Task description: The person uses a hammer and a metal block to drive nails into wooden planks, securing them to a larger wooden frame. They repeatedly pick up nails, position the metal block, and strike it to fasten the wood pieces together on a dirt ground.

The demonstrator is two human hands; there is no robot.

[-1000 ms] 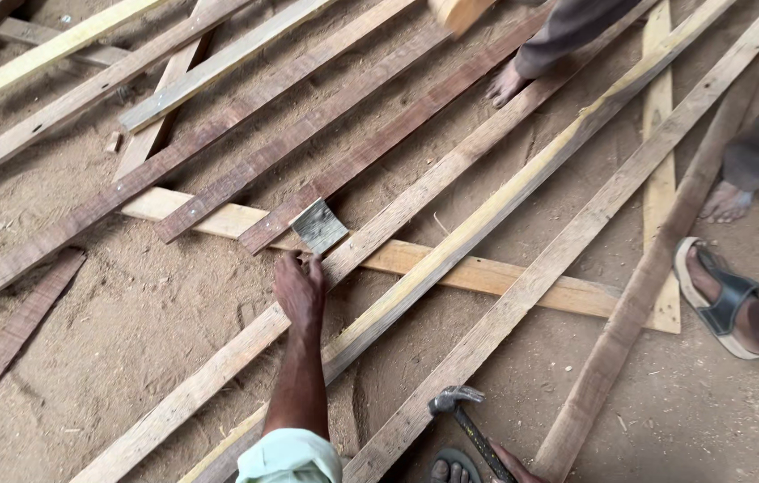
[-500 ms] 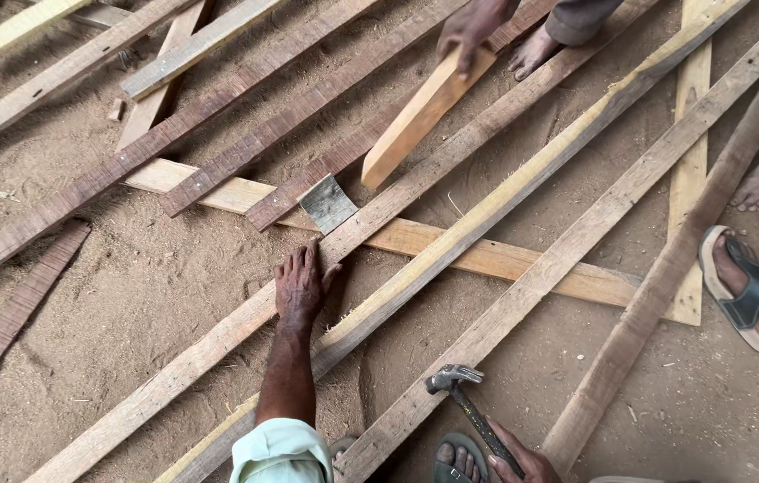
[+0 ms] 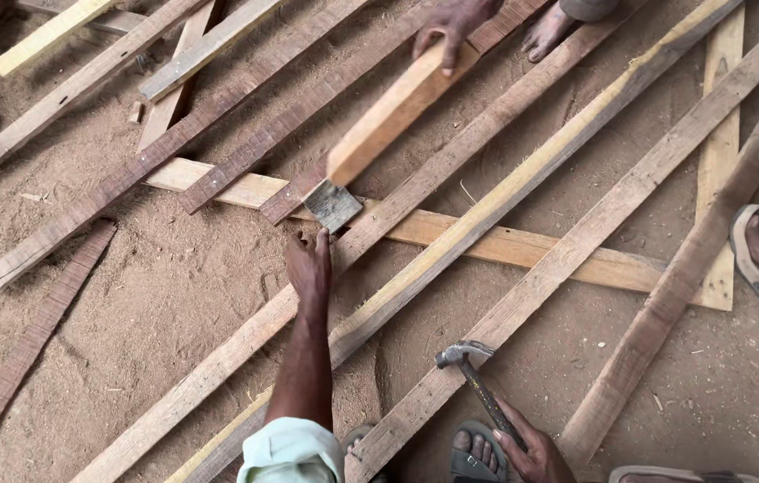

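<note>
Two hands are working: the left hand (image 3: 309,266) is pressing flat-fingered on a long pale wooden plank (image 3: 245,335) crossing the sandy floor (image 3: 156,295), steadying it; near right, the right hand (image 3: 531,447) is gripping a steel claw hammer (image 3: 473,380).

The left hand (image 3: 309,268) lies flat, palm down, on a long pale plank (image 3: 218,367) that runs diagonally across the sandy ground, fingers pointing up towards a small grey square block (image 3: 333,205) just beyond the fingertips, not touching it. The plank is rough-sawn, and its upper part crosses over a lighter cross batten (image 3: 504,246). The right hand (image 3: 531,447) grips the dark handle of a claw hammer (image 3: 478,380), whose steel head points up and left, hanging over the neighbouring plank (image 3: 576,250).
</note>
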